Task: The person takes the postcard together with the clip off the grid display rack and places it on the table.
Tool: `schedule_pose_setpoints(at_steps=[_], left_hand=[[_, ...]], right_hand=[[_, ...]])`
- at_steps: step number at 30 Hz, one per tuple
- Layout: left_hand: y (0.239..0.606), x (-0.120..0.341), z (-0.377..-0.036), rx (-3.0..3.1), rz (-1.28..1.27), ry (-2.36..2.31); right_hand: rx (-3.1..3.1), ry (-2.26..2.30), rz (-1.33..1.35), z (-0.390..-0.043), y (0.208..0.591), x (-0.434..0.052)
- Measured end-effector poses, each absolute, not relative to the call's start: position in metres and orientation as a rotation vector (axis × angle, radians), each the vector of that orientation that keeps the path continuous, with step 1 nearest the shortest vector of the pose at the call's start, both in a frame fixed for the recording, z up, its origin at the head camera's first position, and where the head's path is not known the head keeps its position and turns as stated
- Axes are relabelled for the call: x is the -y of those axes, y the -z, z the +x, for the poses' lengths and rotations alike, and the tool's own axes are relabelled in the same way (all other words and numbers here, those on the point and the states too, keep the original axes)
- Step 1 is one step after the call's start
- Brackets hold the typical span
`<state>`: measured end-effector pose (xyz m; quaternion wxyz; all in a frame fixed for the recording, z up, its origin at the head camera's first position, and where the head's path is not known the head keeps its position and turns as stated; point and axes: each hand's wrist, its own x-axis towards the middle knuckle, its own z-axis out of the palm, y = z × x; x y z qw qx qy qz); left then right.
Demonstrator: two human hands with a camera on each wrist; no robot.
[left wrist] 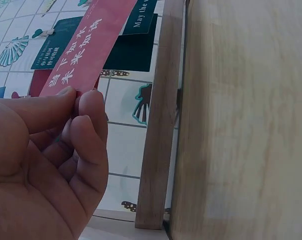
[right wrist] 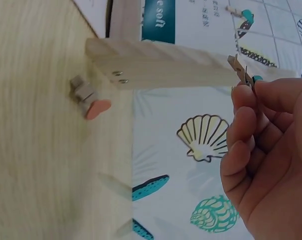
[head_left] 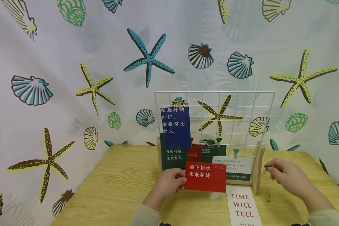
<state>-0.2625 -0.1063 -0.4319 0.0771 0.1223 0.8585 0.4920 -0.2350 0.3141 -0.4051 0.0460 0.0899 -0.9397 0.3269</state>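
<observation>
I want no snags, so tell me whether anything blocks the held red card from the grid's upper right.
Nothing visible blocks the held red card from the upper right of the grid. Lower down, a clipped white-and-green card covers part of it.

Smooth paper, pale wood, coated wire

The yellowish, fine-grained tabletop [head_left: 115, 179] looks like smooth wood or laminate with a soft sheen. Short of its back edge, a white rectangular wire grid [head_left: 219, 106] looks like smooth coated metal between pale, matt, grained wooden posts [head_left: 259, 169]; two shiny metal fasteners [right wrist: 123, 80] mark one. The red rectangular card with white lettering [head_left: 205, 182] and the blue upright card [head_left: 175, 138] look like smooth, matt paper, as does the long white red-lettered strip [head_left: 243, 208] toward the tabletop's front edge. The small green-topped peg [right wrist: 237, 67] looks wooden. Behind the back edge hangs a thin, creased, shell-and-starfish-printed white sheet [head_left: 65, 119], cloth or plastic.
</observation>
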Motion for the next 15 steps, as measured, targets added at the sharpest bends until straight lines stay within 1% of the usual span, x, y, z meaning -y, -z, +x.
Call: schedule_pose_setpoints(at_steps=[15], left_hand=[[0.447, 0.108, -0.266, -2.499, 0.365, -1.445]], right_hand=[[2.972, -1.185, 0.163, -0.238, 0.435, -0.347]])
